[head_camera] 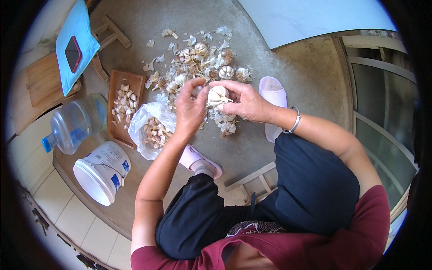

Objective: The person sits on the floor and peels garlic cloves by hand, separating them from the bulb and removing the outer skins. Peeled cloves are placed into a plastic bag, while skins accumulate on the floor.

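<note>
My right hand grips a white garlic bulb between thumb and fingers, its stem end turned toward the right thumb. Close by on the bulb's left is my left hand, thumb and fingers curled with their tips near the bulb. Whether they pinch a bit of skin is unclear. Below both hands, whole garlic bulbs lie on the floor among loose papery skins and dry roots. A white plastic bag holding separated cloves stands left of my left forearm.
Farther left, a wooden tray holds more cloves. Near it lie a large water bottle and a tilted white bucket. A phone rests on a blue cushion. Pink slippers flank the garlic pile.
</note>
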`<state>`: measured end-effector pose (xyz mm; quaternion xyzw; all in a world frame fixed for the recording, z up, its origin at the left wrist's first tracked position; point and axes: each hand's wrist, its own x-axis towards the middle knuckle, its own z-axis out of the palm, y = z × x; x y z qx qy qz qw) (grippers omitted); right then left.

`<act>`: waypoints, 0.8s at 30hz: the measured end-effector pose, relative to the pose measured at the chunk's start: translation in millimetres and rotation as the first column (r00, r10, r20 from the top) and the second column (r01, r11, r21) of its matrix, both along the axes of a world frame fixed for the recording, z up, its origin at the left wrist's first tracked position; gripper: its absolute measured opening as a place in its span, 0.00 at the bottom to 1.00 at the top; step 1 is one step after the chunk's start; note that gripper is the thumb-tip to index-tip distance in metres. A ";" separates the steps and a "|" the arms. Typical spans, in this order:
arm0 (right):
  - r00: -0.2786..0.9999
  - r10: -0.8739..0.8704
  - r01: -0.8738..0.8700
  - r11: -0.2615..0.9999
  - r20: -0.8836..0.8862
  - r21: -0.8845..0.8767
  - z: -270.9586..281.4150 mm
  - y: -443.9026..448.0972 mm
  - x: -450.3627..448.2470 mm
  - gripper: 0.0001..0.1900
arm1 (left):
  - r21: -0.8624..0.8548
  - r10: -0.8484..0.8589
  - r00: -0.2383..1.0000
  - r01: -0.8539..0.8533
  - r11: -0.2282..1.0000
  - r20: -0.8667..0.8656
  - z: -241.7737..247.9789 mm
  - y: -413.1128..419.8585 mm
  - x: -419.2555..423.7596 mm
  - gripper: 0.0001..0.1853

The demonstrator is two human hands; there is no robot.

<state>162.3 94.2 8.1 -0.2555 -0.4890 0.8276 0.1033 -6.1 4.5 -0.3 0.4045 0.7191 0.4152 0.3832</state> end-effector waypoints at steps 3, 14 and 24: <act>0.987 0.080 -0.104 0.979 0.138 0.176 4.7 6.7 3.0 0.32 | 0.119 -0.032 0.962 0.067 0.991 -0.273 11.2 -0.7 -17.9 0.12; 0.997 -0.032 -0.005 0.864 0.065 0.504 -2.5 1.5 3.6 0.32 | -0.031 -0.026 0.844 0.050 0.998 0.536 28.4 -10.1 6.4 0.19; 0.987 -0.123 0.048 0.832 0.100 0.553 6.3 7.4 2.9 0.29 | -0.033 -0.003 0.847 0.024 0.999 0.532 25.7 -10.5 13.2 0.21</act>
